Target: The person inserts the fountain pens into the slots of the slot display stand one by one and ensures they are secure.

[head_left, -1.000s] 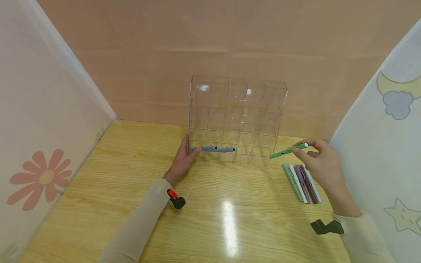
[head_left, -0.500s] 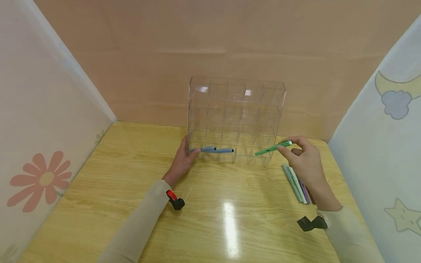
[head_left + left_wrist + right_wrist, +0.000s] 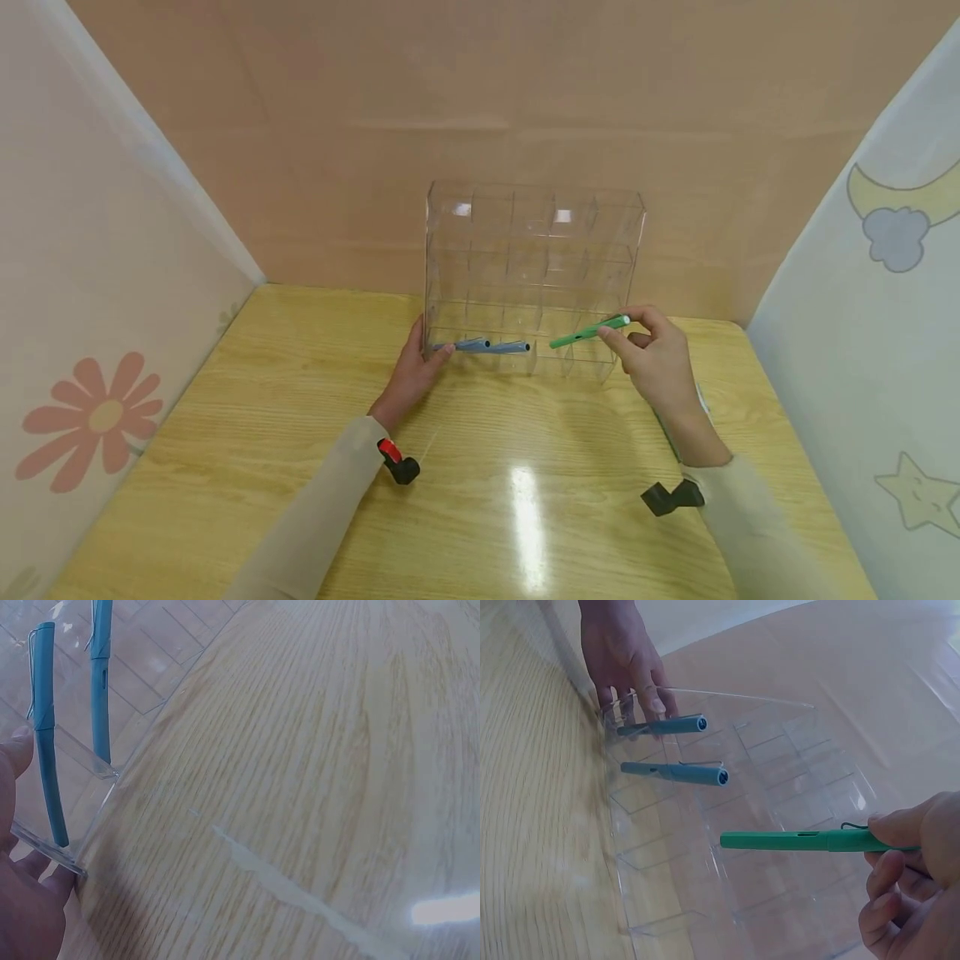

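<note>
A clear acrylic rack with rows of small compartments stands upright on the table. My left hand holds its lower left corner, thumb in front and fingers round the outer side. Two blue pens, a left one and a right one, lie in the bottom row with their capped ends sticking out forward. My right hand pinches a green pen near its capped end. The pen's free end points left, in front of the rack's lower right compartments; from the head view I cannot tell whether it touches the rack.
Parts of other pens show around my right forearm, which hides most of them. The wooden table reaches back to an orange-brown sheet behind the rack. Pale printed sheets stand at the left and right.
My right hand has carried the green pen leftward from the rack's right side to in front of its lower compartments, and its forearm now covers most of the loose pens. The left hand stays put.
</note>
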The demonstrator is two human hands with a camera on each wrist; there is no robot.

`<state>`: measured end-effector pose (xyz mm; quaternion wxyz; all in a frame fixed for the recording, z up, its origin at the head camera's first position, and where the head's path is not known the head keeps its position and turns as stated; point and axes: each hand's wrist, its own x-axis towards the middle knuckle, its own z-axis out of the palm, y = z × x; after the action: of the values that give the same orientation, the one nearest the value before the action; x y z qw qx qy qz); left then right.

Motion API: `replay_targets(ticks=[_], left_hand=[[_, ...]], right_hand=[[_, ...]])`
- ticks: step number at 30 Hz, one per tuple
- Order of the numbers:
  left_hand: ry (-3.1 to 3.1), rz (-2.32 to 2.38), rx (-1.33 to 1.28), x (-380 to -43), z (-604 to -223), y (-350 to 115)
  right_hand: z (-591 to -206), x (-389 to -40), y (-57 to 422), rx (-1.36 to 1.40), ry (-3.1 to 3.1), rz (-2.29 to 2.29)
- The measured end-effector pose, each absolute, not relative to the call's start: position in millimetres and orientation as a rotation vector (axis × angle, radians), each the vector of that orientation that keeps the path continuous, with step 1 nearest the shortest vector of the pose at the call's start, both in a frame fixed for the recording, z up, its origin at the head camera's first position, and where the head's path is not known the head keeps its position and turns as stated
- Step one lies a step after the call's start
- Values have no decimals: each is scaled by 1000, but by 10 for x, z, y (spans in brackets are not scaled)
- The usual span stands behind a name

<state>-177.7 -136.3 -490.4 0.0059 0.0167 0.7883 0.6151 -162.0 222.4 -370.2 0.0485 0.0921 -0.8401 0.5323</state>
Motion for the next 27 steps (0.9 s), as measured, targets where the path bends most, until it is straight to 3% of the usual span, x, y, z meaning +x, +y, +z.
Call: replay_targets(ticks=[27], left_hand=[[2445,1928,29,-1764,-4877,-1354]], right_hand=[[-3994,-1760,1849,272,-2601,1678]])
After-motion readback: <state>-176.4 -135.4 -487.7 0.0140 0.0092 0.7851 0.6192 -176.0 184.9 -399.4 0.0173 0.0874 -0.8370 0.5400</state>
